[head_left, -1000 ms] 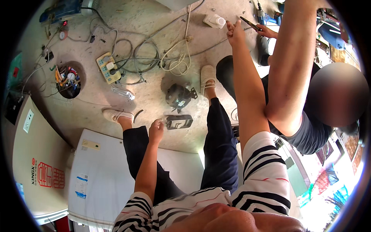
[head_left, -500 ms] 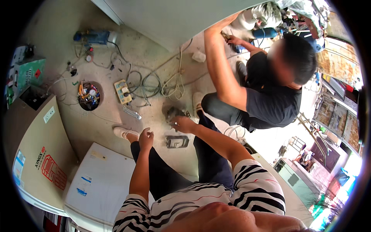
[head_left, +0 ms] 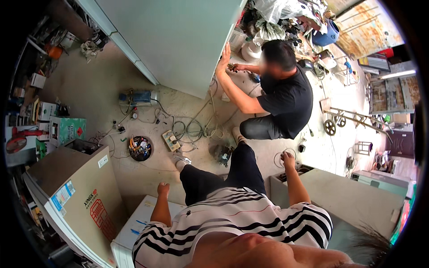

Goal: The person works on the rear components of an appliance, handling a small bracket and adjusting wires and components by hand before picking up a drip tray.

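Note:
My left hand (head_left: 163, 189) hangs curled into a loose fist above a white appliance (head_left: 147, 210), with nothing seen in it. Out to the right, my right hand (head_left: 288, 159) is raised with its fingers loosely bent and apart, holding nothing that I can see. Below it lies a pale appliance cabinet (head_left: 344, 190) on its side. A dark, compressor-like part (head_left: 220, 152) sits on the floor by my right foot. Ahead, a co-worker (head_left: 290, 98) crouches, one palm against a tall pale refrigerator (head_left: 170, 40) and the other hand around a small tool or fitting (head_left: 232, 67).
Coiled cables (head_left: 187, 129) and a power strip (head_left: 170, 140) lie on the floor. Nearby are a round container of tools and gauges (head_left: 140, 148) and a blue cylinder-shaped device (head_left: 136, 98). A tan cabinet (head_left: 85, 192) stands left; a hand truck (head_left: 348, 118) lies right.
Both my hands have drawn back from above the floor parts and moved apart, the right one well to the right. My view has shifted. The co-worker still braces the refrigerator.

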The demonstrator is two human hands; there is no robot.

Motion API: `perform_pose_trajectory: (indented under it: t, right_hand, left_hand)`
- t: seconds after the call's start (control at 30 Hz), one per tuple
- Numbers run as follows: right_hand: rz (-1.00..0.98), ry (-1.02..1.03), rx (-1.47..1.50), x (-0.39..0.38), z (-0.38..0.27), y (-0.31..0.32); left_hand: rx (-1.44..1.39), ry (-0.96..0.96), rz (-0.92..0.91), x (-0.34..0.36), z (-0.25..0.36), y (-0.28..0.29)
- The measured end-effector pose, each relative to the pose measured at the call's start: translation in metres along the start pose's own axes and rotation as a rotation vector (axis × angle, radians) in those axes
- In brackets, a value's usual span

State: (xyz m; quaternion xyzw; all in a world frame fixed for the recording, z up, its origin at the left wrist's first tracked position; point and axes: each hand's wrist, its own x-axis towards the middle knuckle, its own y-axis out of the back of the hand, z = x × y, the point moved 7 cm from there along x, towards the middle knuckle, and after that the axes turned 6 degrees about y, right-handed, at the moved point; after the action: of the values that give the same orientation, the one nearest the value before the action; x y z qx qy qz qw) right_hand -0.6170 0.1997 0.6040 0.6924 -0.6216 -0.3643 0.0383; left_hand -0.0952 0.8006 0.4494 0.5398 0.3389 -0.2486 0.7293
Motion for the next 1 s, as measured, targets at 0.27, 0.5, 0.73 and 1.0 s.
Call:
perform_pose_trajectory:
  t: [0.27,0.5,0.73,1.0]
  right_hand:
    - [-0.563,-0.117,-0.817,-0.226,0.236,0.085]
    - [-0.197,0.162,-0.684,0.0,0.181,0.111]
    - [-0.236,0.071,0.243,0.047,-0.043,0.066]
    - [-0.553,-0.426,-0.165,-0.067,0.165,-0.019]
  left_hand:
    - [-0.08,0.386,0.129,0.043,-0.009,0.113]
    - [-0.339,-0.277,0.446,-0.024,0.252,0.025]
    - [0.288,-0.242,0.205,-0.191,0.302,-0.041]
    - [-0.698,0.566,0.171,-0.049,0.026,0.039]
